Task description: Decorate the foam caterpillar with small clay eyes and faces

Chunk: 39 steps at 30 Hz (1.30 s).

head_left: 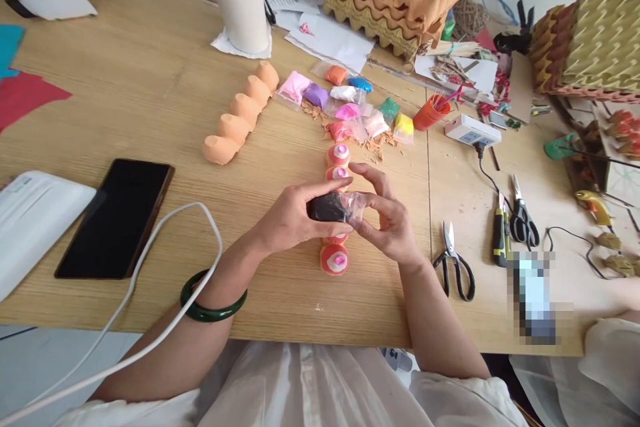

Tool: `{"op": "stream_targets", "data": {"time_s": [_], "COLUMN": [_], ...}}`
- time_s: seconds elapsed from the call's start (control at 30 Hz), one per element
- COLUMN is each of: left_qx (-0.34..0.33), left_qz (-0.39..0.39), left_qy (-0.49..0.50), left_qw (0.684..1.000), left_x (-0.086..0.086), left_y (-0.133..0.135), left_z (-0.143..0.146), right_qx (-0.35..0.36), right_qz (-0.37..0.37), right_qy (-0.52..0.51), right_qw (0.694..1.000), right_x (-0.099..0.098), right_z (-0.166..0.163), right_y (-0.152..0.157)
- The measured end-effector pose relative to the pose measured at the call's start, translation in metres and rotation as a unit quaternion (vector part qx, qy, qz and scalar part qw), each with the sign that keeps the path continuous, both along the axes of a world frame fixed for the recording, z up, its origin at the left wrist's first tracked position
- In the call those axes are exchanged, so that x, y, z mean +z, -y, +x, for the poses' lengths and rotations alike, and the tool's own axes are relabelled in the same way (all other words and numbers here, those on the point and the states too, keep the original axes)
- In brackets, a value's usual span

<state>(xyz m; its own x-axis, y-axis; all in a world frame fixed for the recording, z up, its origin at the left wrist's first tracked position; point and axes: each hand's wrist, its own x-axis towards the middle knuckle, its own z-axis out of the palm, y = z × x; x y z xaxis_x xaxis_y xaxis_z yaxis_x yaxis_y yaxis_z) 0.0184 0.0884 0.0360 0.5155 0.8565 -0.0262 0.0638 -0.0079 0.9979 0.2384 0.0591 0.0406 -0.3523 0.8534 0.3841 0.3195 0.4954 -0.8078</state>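
Black material in clear film makes up the small packet (327,207), held between both hands over the middle of the row of decorated cups (335,259); whether it touches them I cannot tell. The left hand (287,217) is partly open and clamped round the black end, thumb and fingers on opposite sides. The right hand (393,223) has bent, spread fingers, some gripping the crinkled clear end. Left of the row, a white device (40,227) bears a mark too small to read, beside a glossy black phone (117,220). Rounded, matt cups of the row carry red, white and pink layers. Left of its far end stands a plain, peach-coloured strip of cups (245,113); just beyond that end lie soft, bright-coloured packets (347,111). Metal scissors (453,260) lie right of the row.
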Motion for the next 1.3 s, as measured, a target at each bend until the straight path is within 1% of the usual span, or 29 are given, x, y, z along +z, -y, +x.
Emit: {"op": "stream_targets", "data": {"time_s": [0.2,0.33,0.47,0.6,0.67,0.77,0.87,0.97,1.03,1.1,1.2,1.3], "left_qx": [0.008,0.000,0.012,0.005,0.001,0.001,0.010,0.035,0.056,0.075,0.095,0.115], "left_qz": [-0.011,-0.009,-0.004,-0.030,-0.032,-0.033,-0.021,-0.017,-0.037,-0.057,-0.046,-0.021], "left_qy": [-0.015,-0.030,-0.021,-0.016,-0.023,-0.039,-0.051,-0.036,-0.020,-0.005,0.006,0.005], "left_qw": [1.000,1.000,1.000,0.999,0.999,0.999,0.998,0.999,0.998,0.996,0.994,0.993], "left_x": [0.0009,0.0006,0.0001,0.0012,0.0017,0.0017,0.0012,0.0005,0.0003,0.0002,0.0000,-0.0005], "left_y": [0.0009,0.0013,0.0011,0.0008,0.0005,0.0003,0.0002,0.0003,0.0003,0.0003,-0.0002,-0.0005], "left_z": [0.0004,0.0016,0.0024,0.0022,0.0019,0.0013,0.0015,0.0026,0.0034,0.0038,0.0046,0.0062], "right_qx": [-0.012,-0.037,-0.023,-0.015,-0.029,-0.072,-0.106,-0.135,-0.152,-0.154,-0.143,-0.137], "right_qz": [0.001,0.004,-0.025,0.001,0.010,0.018,-0.014,-0.075,-0.127,-0.184,-0.244,-0.278], "right_qy": [0.012,-0.010,-0.032,-0.031,-0.036,-0.051,-0.102,-0.206,-0.281,-0.334,-0.385,-0.411], "right_qw": [1.000,0.999,0.999,0.999,0.999,0.996,0.989,0.966,0.939,0.911,0.879,0.858], "right_x": [-0.0010,-0.0029,-0.0046,-0.0055,-0.0060,-0.0069,-0.0079,-0.0090,-0.0091,-0.0084,-0.0072,-0.0072], "right_z": [0.0018,0.0016,-0.0010,-0.0025,-0.0018,-0.0003,-0.0002,-0.0016,-0.0026,-0.0033,-0.0040,-0.0041], "right_y": [-0.0009,-0.0014,-0.0011,-0.0011,-0.0014,-0.0015,-0.0012,-0.0018,-0.0028,-0.0040,-0.0057,-0.0069]}}
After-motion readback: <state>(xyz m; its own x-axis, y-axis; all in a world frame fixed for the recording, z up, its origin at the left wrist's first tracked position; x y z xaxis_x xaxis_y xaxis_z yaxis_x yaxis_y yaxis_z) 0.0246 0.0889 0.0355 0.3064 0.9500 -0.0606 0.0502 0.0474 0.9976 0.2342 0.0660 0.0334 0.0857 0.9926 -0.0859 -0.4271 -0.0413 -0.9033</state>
